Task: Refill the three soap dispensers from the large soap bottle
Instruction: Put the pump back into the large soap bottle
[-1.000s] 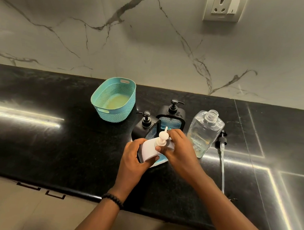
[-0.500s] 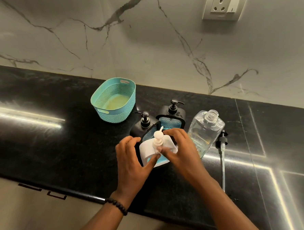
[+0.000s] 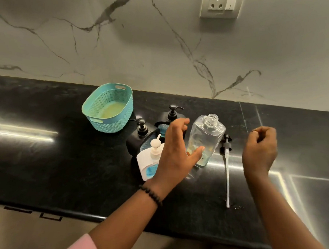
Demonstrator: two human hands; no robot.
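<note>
The white soap dispenser (image 3: 148,161) stands upright on the black counter with blue soap showing low in it and its pump on. Two black dispensers (image 3: 139,140) (image 3: 170,121) stand behind it, both with pumps on. The large clear soap bottle (image 3: 207,140) stands to their right, uncapped and nearly empty. Its black pump with a long tube (image 3: 226,162) lies on the counter beside it. My left hand (image 3: 175,150) is open, its fingers spread between the white dispenser and the clear bottle, thumb against the bottle's side. My right hand (image 3: 260,149) hovers loosely curled, holding nothing, to the right of the pump.
A teal perforated basket (image 3: 108,109) sits at the left behind the dispensers. The counter's front edge (image 3: 77,214) runs below my arms. A marble wall with a socket (image 3: 220,6) rises behind the counter.
Both hands have let go of the white dispenser, which now stands on the counter. My left hand moved toward the clear bottle and my right hand drew away to the right.
</note>
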